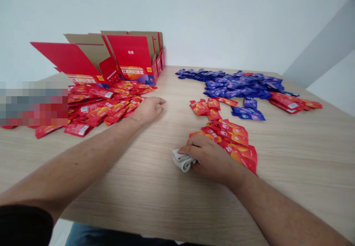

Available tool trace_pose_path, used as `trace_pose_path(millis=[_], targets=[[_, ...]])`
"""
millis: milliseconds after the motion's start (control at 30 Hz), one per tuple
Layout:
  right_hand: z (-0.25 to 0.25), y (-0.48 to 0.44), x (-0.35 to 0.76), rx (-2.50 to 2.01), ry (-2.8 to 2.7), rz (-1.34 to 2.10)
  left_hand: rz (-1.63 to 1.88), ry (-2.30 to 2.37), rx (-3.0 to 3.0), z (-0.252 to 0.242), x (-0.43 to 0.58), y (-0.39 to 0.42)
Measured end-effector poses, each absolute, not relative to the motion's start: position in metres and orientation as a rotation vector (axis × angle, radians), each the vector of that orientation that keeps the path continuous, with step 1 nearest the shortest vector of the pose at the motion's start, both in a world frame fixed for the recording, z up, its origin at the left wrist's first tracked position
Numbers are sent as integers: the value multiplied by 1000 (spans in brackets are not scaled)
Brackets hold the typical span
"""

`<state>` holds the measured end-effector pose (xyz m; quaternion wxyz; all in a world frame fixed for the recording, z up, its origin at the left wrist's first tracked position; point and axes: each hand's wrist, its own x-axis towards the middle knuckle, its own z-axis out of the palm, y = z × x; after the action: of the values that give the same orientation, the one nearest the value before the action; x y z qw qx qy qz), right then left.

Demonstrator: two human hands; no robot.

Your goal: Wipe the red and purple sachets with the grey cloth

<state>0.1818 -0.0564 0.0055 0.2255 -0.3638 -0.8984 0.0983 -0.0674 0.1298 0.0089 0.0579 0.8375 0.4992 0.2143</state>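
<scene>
My right hand [208,157] is closed around a folded white cloth [183,160], pressed low on the table. Just beyond and beside that hand lies a loose spread of red sachets [234,132], partly covered by my fingers and wrist. My left hand [151,109] rests at the right edge of a large heap of red sachets [97,109]. Its fingers are loosely bent, with a gap between thumb and forefinger and nothing visible in them.
Red cardboard boxes [133,55] with raised flaps stand behind the left heap. A long pile of blue sachets [235,83] lies at the back right. Smaller groups of red sachets [287,103] and blue sachets [248,113] lie before it on the wooden table [133,198].
</scene>
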Motion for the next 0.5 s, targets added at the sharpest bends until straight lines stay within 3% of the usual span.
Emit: trace_pose_path(millis=[267, 500], targets=[[7, -54, 183, -1009, -2494, 278, 505, 1050, 2801, -9, 45, 118], [3, -49, 185, -1027, -2505, 276, 294, 1122, 2802, -17, 92, 131]])
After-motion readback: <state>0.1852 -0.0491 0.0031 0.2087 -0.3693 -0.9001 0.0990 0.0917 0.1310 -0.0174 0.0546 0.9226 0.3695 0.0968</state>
